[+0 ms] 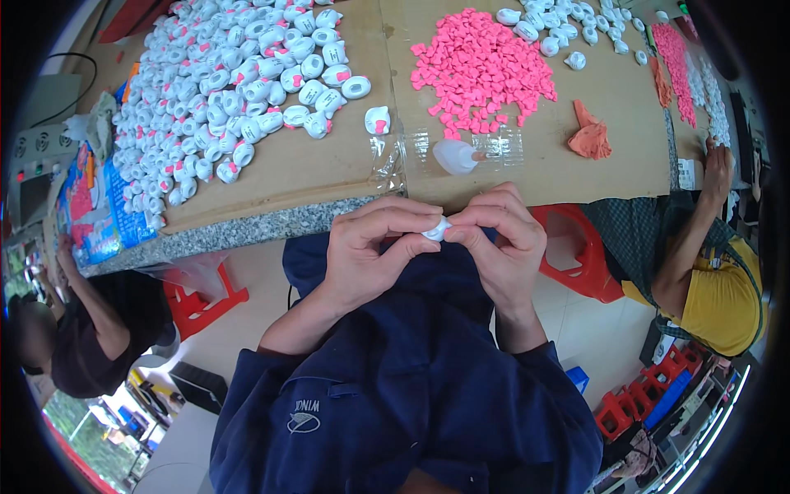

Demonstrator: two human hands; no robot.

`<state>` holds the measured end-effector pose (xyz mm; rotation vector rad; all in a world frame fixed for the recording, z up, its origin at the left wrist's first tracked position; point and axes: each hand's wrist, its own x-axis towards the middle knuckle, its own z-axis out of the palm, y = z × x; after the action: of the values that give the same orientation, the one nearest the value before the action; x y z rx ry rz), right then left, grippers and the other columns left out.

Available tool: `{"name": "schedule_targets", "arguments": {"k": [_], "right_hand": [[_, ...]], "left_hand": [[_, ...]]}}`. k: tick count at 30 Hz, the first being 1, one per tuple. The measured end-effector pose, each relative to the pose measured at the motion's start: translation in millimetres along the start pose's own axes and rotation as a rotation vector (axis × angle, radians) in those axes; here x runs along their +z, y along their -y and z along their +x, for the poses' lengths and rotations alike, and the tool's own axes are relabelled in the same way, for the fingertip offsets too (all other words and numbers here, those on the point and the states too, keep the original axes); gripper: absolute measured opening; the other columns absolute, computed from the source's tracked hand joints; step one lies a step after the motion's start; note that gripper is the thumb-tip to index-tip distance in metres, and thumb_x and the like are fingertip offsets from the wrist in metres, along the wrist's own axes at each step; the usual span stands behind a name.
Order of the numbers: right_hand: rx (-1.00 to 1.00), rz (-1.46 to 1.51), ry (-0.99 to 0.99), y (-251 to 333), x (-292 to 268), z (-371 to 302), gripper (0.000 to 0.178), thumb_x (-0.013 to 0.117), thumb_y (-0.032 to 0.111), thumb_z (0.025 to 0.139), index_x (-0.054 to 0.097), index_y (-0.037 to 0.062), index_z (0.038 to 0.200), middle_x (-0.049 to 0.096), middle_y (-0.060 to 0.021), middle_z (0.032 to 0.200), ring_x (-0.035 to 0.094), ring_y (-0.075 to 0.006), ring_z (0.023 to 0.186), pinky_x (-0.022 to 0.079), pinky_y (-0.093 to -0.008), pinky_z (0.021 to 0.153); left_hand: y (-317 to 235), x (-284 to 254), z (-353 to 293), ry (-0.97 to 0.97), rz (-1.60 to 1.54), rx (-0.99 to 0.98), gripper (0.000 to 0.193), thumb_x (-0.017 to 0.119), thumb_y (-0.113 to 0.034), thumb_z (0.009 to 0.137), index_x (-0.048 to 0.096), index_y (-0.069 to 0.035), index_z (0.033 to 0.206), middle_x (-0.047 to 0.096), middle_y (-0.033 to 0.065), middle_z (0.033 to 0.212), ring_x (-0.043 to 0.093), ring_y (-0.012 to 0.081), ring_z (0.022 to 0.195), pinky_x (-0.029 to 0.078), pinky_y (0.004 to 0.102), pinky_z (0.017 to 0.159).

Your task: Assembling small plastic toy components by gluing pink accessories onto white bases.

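Observation:
Just off the table's front edge, a small white plastic head-shaped piece (437, 229) is pinched between my two hands. My left hand (366, 243) grips its left side with thumb and forefinger. My right hand (504, 235) has its thumb and fingertips pressed on the other side. The fingers hide much of the piece. Beyond my hands lies a small squeeze bottle (454, 156) of whitish plastic, its narrow tip pointing right. Past it spreads a heap of pink bow-shaped pieces (485, 70). A single white head with a pink bow (377, 121) sits left of the bottle.
A large heap of white heads (247, 90), many with pink bows, covers the table's left. More white heads (568, 29) lie at the far right, near an orange crumpled scrap (589, 136). Co-workers sit at left and right. Red stools (576, 255) stand beside me.

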<state>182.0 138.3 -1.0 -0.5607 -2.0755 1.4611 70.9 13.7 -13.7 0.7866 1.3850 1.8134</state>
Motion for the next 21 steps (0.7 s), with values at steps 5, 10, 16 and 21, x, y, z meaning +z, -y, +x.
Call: {"name": "schedule_targets", "arguments": {"k": [5, 10, 16, 21], "right_hand": [[-0.012, -0.015, -0.034, -1.2, 7.3, -6.3, 0.013, 0.071, 0.001, 0.064, 0.064, 0.0023, 0.074, 0.055, -0.0037, 0.071, 0.048, -0.0143, 0.069, 0.038, -0.0251, 0.06], [-0.006, -0.003, -0.043, 1.0, 11.4, -7.3, 0.012, 0.071, 0.0, 0.064, 0.064, 0.0021, 0.074, 0.055, -0.0037, 0.071, 0.048, -0.0141, 0.069, 0.037, -0.0247, 0.059], [-0.013, -0.024, -0.038, 3.2, 16.9, 0.4, 0.014, 0.071, -0.001, 0.064, 0.064, 0.0011, 0.075, 0.055, -0.0035, 0.071, 0.048, -0.0118, 0.067, 0.036, -0.0225, 0.056], [0.095, -0.091, -0.204, -2.0, 8.3, 5.4, 0.02, 0.074, 0.002, 0.062, 0.062, 0.0013, 0.079, 0.055, -0.0022, 0.078, 0.047, -0.0082, 0.07, 0.034, -0.0203, 0.055]], "left_hand": [[1.3, -4.2, -2.7, 0.027, 0.065, 0.021, 0.019, 0.063, 0.008, 0.073, 0.062, 0.003, 0.092, 0.06, 0.0158, 0.095, 0.062, 0.0179, 0.083, 0.053, 0.0255, 0.071], [-1.5, -7.0, -5.5, 0.031, 0.088, 0.021, 0.019, 0.062, 0.01, 0.073, 0.061, 0.005, 0.091, 0.059, 0.0182, 0.095, 0.061, 0.0185, 0.081, 0.052, 0.0254, 0.069], [-11.0, -19.1, 0.0, 0.048, 0.179, -0.037, 0.018, 0.061, 0.009, 0.074, 0.061, 0.004, 0.092, 0.059, 0.0166, 0.099, 0.06, 0.0174, 0.086, 0.05, 0.0264, 0.073], [-15.2, -34.0, 27.2, -0.265, 0.34, 0.011, 0.025, 0.059, 0.01, 0.074, 0.06, 0.003, 0.098, 0.055, 0.0121, 0.109, 0.057, 0.0147, 0.088, 0.049, 0.0238, 0.074]]}}
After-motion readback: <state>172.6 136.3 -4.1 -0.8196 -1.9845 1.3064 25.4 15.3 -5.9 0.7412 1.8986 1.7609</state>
